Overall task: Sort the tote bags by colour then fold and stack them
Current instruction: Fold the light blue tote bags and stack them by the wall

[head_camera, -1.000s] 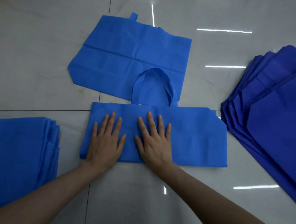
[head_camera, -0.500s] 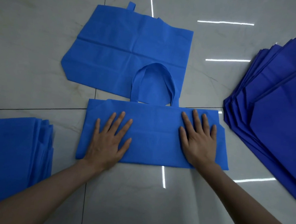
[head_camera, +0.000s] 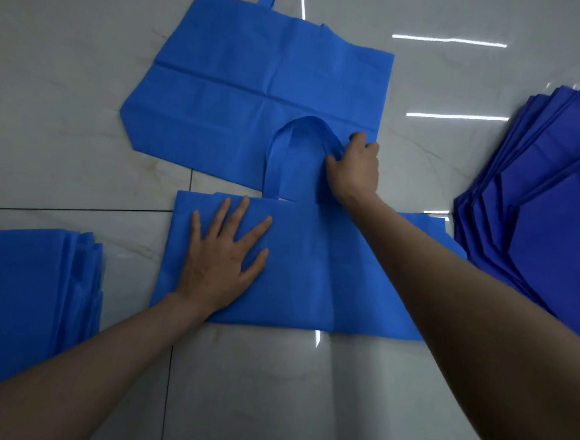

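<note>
A bright blue tote bag (head_camera: 305, 276), folded in half, lies flat on the floor in front of me. My left hand (head_camera: 222, 256) presses flat on its left part with fingers spread. The bag's looped handle (head_camera: 297, 141) sticks out over the far edge, and my right hand (head_camera: 354, 169) pinches the right side of that loop. Behind it lies a second bright blue tote bag (head_camera: 257, 80), spread flat and unfolded, with the handle resting on top of it.
A stack of folded bright blue bags (head_camera: 25, 297) sits at the left edge. A fanned pile of darker blue bags (head_camera: 549, 217) lies at the right, close to the folded bag's right end. The floor is glossy grey tile (head_camera: 68, 84) with light reflections.
My right hand lifted off the right part of the folded bag and moved forward to take hold of the handle loop. The left hand stayed pressing on the left part.
</note>
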Action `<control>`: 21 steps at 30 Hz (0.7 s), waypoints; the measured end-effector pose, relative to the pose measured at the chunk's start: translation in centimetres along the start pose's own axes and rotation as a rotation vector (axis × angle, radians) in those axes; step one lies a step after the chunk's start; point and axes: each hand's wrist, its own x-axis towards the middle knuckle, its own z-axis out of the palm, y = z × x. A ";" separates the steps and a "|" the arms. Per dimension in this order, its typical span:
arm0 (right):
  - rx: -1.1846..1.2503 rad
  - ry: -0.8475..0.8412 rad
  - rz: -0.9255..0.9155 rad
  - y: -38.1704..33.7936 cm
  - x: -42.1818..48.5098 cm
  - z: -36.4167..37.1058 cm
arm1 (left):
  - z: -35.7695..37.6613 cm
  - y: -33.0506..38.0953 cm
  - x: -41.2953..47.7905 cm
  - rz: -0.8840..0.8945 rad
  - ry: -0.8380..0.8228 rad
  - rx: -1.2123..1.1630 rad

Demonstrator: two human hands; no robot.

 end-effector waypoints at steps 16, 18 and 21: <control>0.575 -0.396 -0.356 0.5 -6.3 -9.6 | -1.4 -0.3 0.2 -0.040 -0.215 -0.029; 0.408 -0.367 -0.453 1.4 -9.4 -9.9 | -2.0 -0.5 0.0 -0.015 -0.245 0.022; 0.071 -0.226 -0.697 3.9 -13.4 -7.5 | -2.7 -0.5 -0.3 -0.011 -0.268 0.057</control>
